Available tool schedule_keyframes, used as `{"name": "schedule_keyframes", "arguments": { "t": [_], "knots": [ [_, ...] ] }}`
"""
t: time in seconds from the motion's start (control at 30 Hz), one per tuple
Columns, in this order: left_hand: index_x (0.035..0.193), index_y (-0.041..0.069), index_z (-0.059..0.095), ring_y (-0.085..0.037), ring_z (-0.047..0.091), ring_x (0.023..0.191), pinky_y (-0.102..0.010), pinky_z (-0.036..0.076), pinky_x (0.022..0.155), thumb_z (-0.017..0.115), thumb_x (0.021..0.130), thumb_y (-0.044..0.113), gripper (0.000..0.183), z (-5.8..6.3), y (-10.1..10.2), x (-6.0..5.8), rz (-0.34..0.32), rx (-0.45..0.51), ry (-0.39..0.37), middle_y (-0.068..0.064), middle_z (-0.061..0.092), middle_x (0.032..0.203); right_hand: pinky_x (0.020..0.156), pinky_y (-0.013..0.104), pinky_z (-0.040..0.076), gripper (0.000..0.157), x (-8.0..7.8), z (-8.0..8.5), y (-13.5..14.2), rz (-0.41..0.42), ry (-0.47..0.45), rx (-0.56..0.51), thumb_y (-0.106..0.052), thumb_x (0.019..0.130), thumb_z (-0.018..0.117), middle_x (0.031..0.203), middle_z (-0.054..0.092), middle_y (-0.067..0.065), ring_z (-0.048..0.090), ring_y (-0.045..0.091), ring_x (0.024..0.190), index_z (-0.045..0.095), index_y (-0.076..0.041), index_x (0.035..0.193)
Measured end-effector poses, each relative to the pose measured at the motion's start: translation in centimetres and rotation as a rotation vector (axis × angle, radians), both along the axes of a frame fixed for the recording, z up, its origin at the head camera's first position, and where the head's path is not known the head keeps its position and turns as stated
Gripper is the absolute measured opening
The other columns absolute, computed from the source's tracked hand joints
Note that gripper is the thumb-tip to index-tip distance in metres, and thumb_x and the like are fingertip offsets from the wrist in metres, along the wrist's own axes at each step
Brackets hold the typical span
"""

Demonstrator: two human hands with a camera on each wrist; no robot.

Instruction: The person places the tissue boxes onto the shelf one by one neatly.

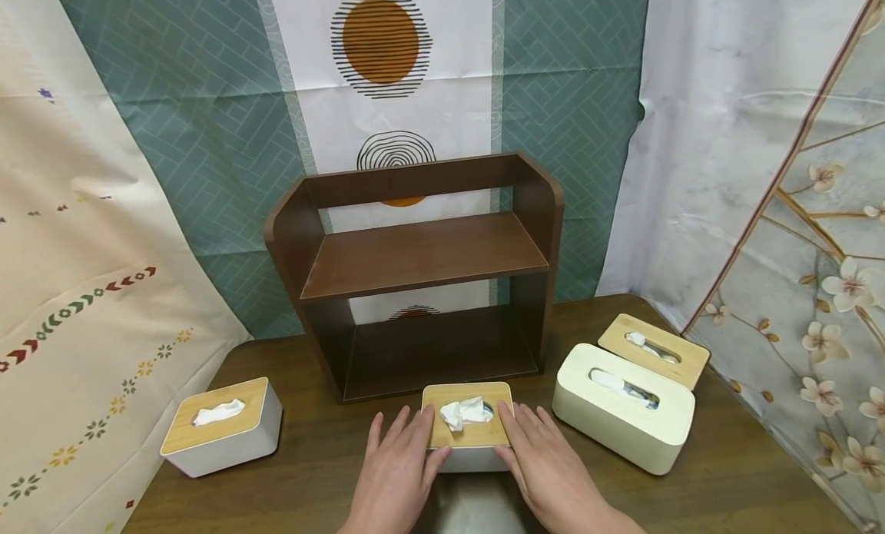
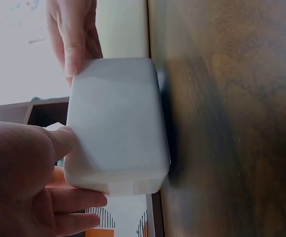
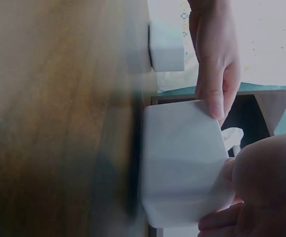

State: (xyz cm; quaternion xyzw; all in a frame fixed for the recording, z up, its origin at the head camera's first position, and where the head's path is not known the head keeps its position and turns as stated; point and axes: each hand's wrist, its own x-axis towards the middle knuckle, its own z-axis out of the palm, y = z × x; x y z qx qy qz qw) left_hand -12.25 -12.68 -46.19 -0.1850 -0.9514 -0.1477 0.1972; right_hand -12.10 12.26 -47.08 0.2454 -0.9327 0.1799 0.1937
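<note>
Both hands, left (image 1: 396,472) and right (image 1: 553,472), clamped on tissue box (image 1: 469,426); loose grip, seemingly fingertips only, risks tipping.

No text, label, brand or number can be read anywhere. The tissue boxes (image 1: 468,426), the shelf (image 1: 415,257) and the worktop (image 1: 726,472) carry no lettering; the cloths behind bear only patterns.

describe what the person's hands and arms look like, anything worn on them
Both are bare. The left hand and right hand show no gloves, rings or markings that can be seen. The wrists at the bottom of the head view carry no sleeve, and no watch or strap shows in any view. Nails are short and unpainted.
</note>
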Motion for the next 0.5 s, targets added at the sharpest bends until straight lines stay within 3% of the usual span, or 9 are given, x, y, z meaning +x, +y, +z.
{"name": "schedule_keyframes", "arguments": {
  "t": [0.5],
  "knots": [
    [0.152, 0.003, 0.064, -0.041, 0.064, 0.139, -0.071, 0.04, 0.118, 0.077, 0.105, 0.038, 0.06, 0.9, -0.9, -1.1, 0.05, 0.041, 0.024, -0.014, 0.072, 0.143, 0.122, 0.059, 0.042, 0.055, -2.1, 0.3, -1.3, 0.028, 0.06, -0.03, -0.025, 0.11, 0.071, 0.149, 0.065, 0.028, 0.062, 0.04, 0.142, 0.059, 0.006, 0.154]
  ]
}}
